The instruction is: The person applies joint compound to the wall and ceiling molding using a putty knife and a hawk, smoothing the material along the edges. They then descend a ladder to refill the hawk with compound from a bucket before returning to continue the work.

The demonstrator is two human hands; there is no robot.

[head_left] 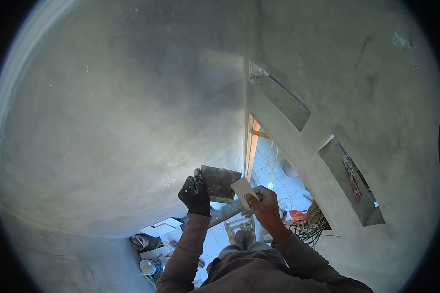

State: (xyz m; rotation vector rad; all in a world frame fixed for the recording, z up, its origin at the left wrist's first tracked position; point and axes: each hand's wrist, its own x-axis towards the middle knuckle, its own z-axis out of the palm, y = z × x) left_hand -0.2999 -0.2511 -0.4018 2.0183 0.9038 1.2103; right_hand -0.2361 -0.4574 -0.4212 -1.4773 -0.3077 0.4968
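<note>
My left hand (195, 195), in a dark glove, grips a wide plaster-stained trowel blade (220, 183) held up in front of the grey plastered wall (117, 127). My right hand (265, 205) is bare and holds a small pale putty knife (243, 188), whose blade touches the right edge of the trowel. Both hands are close together at the lower middle of the view, just left of the wall corner.
To the right, a doorway (274, 166) opens onto a tiled floor. Two recessed niches (283, 100) (352, 185) cut the right wall. Below lie coiled cables (310, 224), a bucket (151, 266), cardboard pieces (159, 228) and wooden scaffold parts (230, 215).
</note>
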